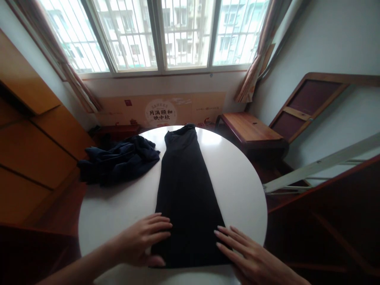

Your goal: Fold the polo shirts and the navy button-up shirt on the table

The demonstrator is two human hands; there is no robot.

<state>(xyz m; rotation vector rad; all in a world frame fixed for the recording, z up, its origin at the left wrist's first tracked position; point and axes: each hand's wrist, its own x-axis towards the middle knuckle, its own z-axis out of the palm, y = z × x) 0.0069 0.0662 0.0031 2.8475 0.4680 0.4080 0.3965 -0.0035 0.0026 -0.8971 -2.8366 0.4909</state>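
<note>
A long black garment [187, 190] lies spread lengthwise on the round white table [240, 178]; whether it is a skirt or folded trousers I cannot tell. Its far end is narrower and a little bunched, while the near end lies flat and wide. My left hand [144, 239] rests on its near left edge, fingers spread and thumb at the bottom corner. On the near right edge lies my right hand [246, 251], its fingers stretched out over the cloth.
A crumpled dark navy cloth [120, 160] lies at the table's left, partly over the edge. Beyond the table, a wooden bench-like piece [252, 126] stands at right, near a leaning wooden frame [308, 99]. Orange-brown cabinets [35, 146] line the left; barred windows [160, 35] are ahead.
</note>
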